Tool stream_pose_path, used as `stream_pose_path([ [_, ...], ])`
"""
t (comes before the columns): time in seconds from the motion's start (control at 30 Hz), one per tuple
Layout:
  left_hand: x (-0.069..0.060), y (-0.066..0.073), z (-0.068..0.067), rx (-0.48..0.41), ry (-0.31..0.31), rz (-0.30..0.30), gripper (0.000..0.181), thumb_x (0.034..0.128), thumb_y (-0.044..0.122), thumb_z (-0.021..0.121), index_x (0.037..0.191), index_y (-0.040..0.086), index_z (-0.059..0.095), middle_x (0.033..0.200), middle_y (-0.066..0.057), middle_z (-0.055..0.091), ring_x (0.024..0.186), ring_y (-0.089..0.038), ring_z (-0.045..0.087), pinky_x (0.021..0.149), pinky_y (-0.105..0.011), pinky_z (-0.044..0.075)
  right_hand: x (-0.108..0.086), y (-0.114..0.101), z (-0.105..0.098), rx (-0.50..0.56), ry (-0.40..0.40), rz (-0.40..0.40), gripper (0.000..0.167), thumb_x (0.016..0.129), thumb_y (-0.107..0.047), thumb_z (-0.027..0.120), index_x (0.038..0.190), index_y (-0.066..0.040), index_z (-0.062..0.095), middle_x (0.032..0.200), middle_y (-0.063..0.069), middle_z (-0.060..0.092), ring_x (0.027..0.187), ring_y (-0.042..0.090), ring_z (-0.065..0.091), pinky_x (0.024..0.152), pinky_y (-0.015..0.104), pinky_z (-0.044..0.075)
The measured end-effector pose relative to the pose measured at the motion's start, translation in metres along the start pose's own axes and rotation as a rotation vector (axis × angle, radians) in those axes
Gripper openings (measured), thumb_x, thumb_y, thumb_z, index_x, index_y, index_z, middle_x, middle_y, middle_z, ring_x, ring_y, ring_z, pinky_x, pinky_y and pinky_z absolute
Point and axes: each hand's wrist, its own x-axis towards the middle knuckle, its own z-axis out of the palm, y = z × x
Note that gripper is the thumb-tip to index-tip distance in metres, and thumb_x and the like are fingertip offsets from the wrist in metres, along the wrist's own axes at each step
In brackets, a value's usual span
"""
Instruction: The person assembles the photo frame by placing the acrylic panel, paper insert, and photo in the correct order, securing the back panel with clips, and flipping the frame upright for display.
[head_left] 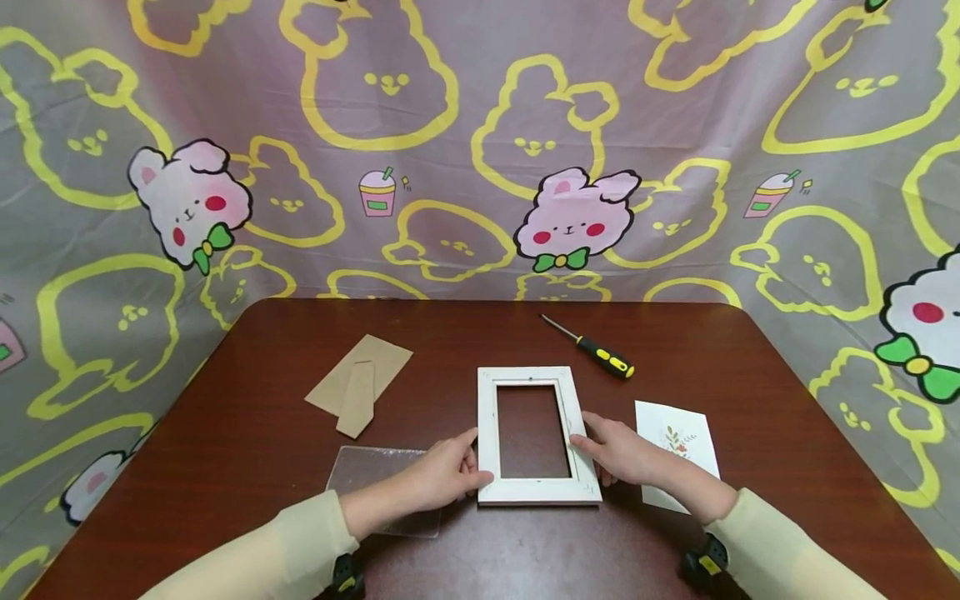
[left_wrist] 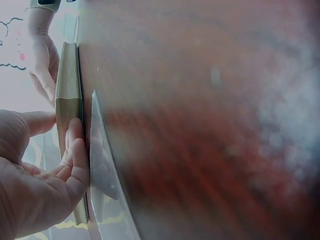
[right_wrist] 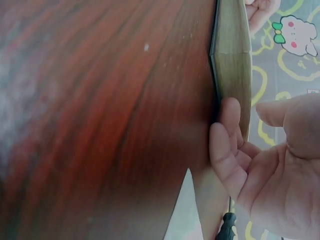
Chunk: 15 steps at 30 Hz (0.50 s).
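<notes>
A white picture frame [head_left: 487, 433] lies flat on the table, its rectangular opening showing bare wood. At its lower left side, my left hand [head_left: 450, 472] holds the rim, thumb on top and fingers along the side. My right hand [head_left: 621, 450] grips the opposite side in a similar way. Both wrist views show the frame's edge [left_wrist: 69, 80] low against the table, with curled fingertips [right_wrist: 230, 112] against it. Partly under my left forearm is a clear sheet [head_left: 375, 468]. A white card [head_left: 697, 437] with a floral print lies partly behind my right forearm.
A brown backing board [head_left: 390, 358] with a stand leg [head_left: 356, 400] lies at the left. Beyond the frame, towards the right, is a black and yellow screwdriver [head_left: 606, 358]. A patterned curtain [head_left: 465, 108] hangs around the table's back and sides.
</notes>
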Motion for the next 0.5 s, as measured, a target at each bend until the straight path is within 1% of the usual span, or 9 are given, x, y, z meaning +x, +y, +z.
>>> stream_pose_path([
  [0.17,0.0002,-0.001,0.0004,-0.012,0.004,-0.003,0.073,0.0879,0.013,0.072,0.138,-0.021,0.031,0.071,0.006,0.055,0.049,-0.007,0.052,0.054,-0.023,0.044,0.0014,0.0033,-0.0006,0.001,-0.018,0.008,0.064,0.1,-0.024,0.056,0.146,0.01,0.027,0.053,0.004,0.053,0.044,0.019,0.053,0.049,0.034,0.046],
  [0.33,0.0004,-0.001,0.0,-0.011,-0.002,-0.005,0.075,0.0881,0.014,0.072,0.139,-0.021,0.029,0.07,0.006,0.055,0.049,-0.006,0.052,0.053,-0.022,0.043,0.0013,0.0049,-0.0004,0.004,-0.02,0.023,0.065,0.1,-0.025,0.057,0.147,0.008,0.027,0.054,0.004,0.052,0.044,0.02,0.053,0.049,0.034,0.045],
  [0.5,-0.0001,-0.0001,-0.0041,-0.009,-0.042,0.009,0.076,0.0882,0.013,0.071,0.138,-0.024,0.026,0.067,0.007,0.057,0.05,-0.006,0.053,0.053,-0.022,0.043,0.0003,0.0042,0.001,0.014,-0.014,0.016,0.065,0.1,-0.025,0.057,0.147,0.008,0.027,0.054,0.004,0.051,0.044,0.019,0.052,0.048,0.034,0.045],
])
